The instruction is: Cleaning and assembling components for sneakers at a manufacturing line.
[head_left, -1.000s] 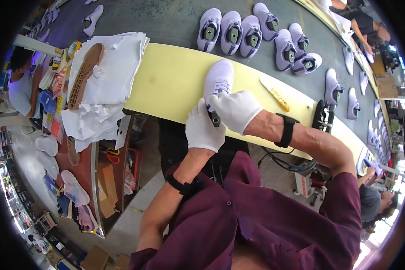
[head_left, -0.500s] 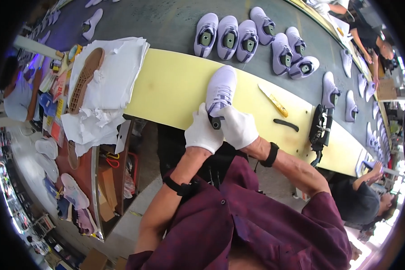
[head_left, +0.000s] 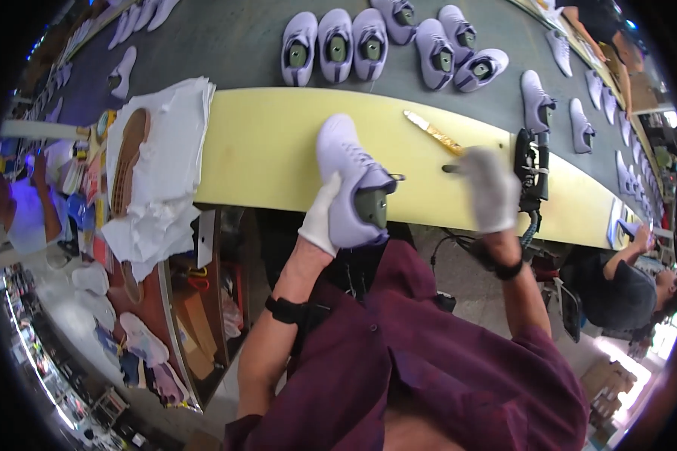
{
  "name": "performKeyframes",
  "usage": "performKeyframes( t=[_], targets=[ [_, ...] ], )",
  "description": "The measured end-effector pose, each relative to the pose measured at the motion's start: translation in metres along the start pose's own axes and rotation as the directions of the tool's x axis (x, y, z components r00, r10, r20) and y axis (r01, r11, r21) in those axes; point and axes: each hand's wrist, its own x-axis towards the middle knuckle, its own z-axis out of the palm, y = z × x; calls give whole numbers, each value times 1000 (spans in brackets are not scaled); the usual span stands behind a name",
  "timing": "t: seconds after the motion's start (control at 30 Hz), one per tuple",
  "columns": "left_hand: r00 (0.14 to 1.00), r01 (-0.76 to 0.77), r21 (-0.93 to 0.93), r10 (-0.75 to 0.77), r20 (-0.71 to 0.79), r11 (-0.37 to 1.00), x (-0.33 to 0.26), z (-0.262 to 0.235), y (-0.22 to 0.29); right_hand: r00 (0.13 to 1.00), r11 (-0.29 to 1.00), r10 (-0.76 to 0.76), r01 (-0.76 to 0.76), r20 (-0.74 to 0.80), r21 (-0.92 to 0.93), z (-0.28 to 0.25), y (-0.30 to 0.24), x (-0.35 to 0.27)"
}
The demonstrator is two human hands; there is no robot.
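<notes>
My left hand (head_left: 322, 216), in a white glove, grips a pale lilac sneaker (head_left: 349, 174) by its heel; a grey-green last fills the shoe. The sneaker rests on the yellow bench top (head_left: 263, 150), toe pointing away from me. My right hand (head_left: 490, 189), also in a white glove, is off the shoe and blurred. It hovers over the bench to the right, fingers near a small dark tool (head_left: 451, 167) and a yellowish flat stick (head_left: 433, 134). Whether it touches either one is unclear.
Several lilac sneakers (head_left: 368, 41) on lasts lie on the dark grey belt (head_left: 226, 45) beyond the bench. A heap of white paper (head_left: 165, 165) with a brown sole (head_left: 128, 158) sits at left. A black tool (head_left: 532, 161) lies at right. Another person (head_left: 624, 282) works at far right.
My right hand let go of the sneaker and swung right toward the dark tool and yellowish stick. The left hand keeps hold of the shoe's heel.
</notes>
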Motion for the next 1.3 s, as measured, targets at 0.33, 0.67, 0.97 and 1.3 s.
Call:
performKeyframes(
  t=[0.33,0.67,0.97,1.3],
  targets=[
    [981,22,242,25,-191,970,-17,-13,-1,885,693,328,-463,-331,-553,-168,123,28],
    [981,-78,209,113,-161,975,-2,10,-5,876,807,465,-478,-127,-348,-97,38,26],
    [990,55,201,-27,-140,978,10,73,23,912,907,-183,301,367,-296,-2,-132,-30],
    [978,74,286,-13,-208,955,7,79,29,994,899,45,5,103,-437,-1,-136,-10]
  ],
)
